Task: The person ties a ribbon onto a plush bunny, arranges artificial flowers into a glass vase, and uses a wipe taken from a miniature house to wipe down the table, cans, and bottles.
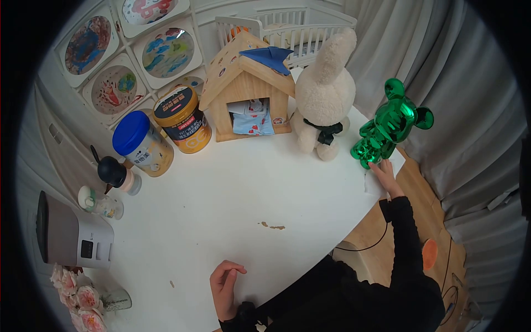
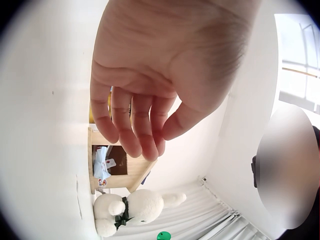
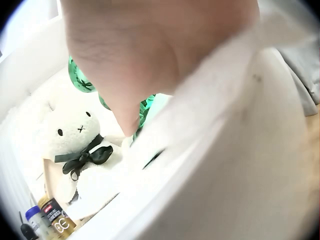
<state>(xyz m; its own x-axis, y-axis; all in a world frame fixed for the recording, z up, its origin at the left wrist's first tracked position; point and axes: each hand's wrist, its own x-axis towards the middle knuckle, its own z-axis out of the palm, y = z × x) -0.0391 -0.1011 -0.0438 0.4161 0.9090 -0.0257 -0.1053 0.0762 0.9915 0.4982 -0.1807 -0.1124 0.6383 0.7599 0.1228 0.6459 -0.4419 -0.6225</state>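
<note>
My right hand (image 1: 386,176) is at the table's right edge, fingertips right at the feet of a shiny green bear figure (image 1: 394,119). A thin white tissue (image 1: 373,183) shows under that hand; in the right wrist view the tissue (image 3: 215,85) runs blurred along the palm, which hides most of the fingers. My left hand (image 1: 224,282) is over the table's near side, fingers loosely bent and nothing in them. Beside the figure sits a cream plush rabbit (image 1: 326,94) with a black bow, its face visible in the right wrist view.
A wooden toy house (image 1: 221,119) stands at the back. Along the left are two tins (image 1: 191,141), (image 1: 157,157), two bottles (image 1: 113,171), (image 1: 108,207), a grey-white appliance (image 1: 74,238) and pink flowers (image 1: 88,297). Brown flecks (image 1: 271,226) mark the white table (image 1: 221,193).
</note>
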